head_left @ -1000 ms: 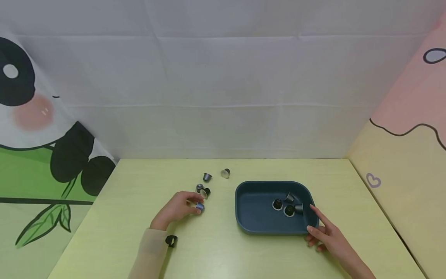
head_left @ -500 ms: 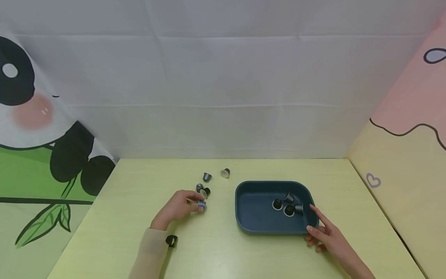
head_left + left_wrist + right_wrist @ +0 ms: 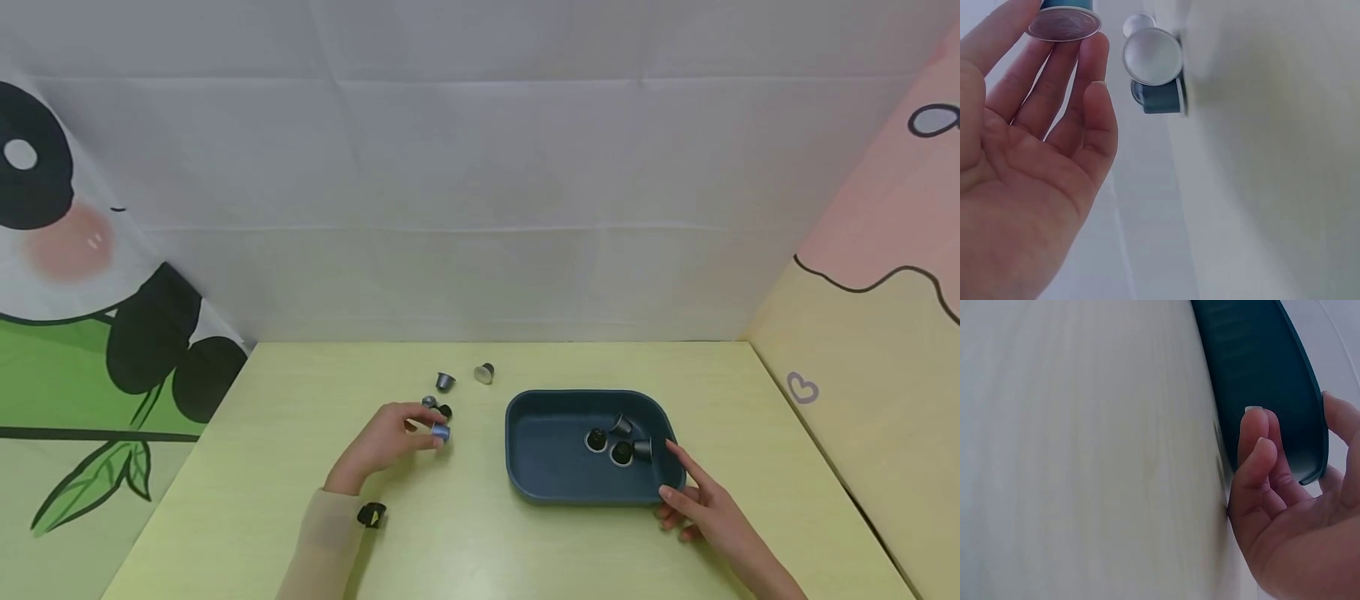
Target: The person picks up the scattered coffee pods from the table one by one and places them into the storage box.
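Note:
My left hand (image 3: 384,440) pinches a blue coffee capsule (image 3: 441,432) between thumb and fingers, raised over the table. In the left wrist view, the flat foil lid of this coffee capsule (image 3: 1065,25) faces the camera. Just beyond those fingers lie a small silver-topped capsule (image 3: 429,402) and a black capsule (image 3: 446,411), partly covered by the hand. At the right, a dark blue tray (image 3: 547,454) holds several dark and grey capsules (image 3: 621,452). My right hand (image 3: 708,508) grips its near right corner, with fingertips (image 3: 1254,428) against the outer wall and others at the rim.
Farther back on the pale yellow table (image 3: 465,533) lie a grey capsule (image 3: 445,382) and a pale-lidded capsule (image 3: 484,373). A white cloth (image 3: 480,208) stands behind the table, with printed panels on both sides.
My left hand has moved slightly right and away from me with the blue coffee capsule, covering more of the black one. The right hand and tray stay put.

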Action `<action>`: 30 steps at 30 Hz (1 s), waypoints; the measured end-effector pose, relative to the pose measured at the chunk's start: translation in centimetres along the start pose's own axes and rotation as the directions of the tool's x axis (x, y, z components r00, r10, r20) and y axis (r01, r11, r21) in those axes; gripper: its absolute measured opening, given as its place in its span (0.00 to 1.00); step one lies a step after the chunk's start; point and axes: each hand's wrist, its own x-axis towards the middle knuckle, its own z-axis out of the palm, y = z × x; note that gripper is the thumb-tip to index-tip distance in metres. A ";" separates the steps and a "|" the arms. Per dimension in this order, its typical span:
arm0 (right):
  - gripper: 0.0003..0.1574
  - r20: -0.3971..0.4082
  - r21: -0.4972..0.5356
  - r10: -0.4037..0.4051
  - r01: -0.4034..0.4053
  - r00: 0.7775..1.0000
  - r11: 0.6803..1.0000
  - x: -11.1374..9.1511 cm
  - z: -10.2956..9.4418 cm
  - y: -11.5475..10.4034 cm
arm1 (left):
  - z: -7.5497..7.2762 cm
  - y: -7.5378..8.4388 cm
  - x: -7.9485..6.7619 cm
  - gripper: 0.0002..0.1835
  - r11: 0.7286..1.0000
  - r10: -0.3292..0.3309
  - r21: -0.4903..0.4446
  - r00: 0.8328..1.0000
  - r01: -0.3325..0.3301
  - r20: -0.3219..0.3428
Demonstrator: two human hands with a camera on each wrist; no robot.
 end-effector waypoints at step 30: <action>0.48 0.012 0.010 -0.006 0.006 1.000 1.000 0.1 -0.2 0.3 | 2.2 5.7 2.8 0.17 0.966 0.259 -0.045 0.962 -0.256 0.087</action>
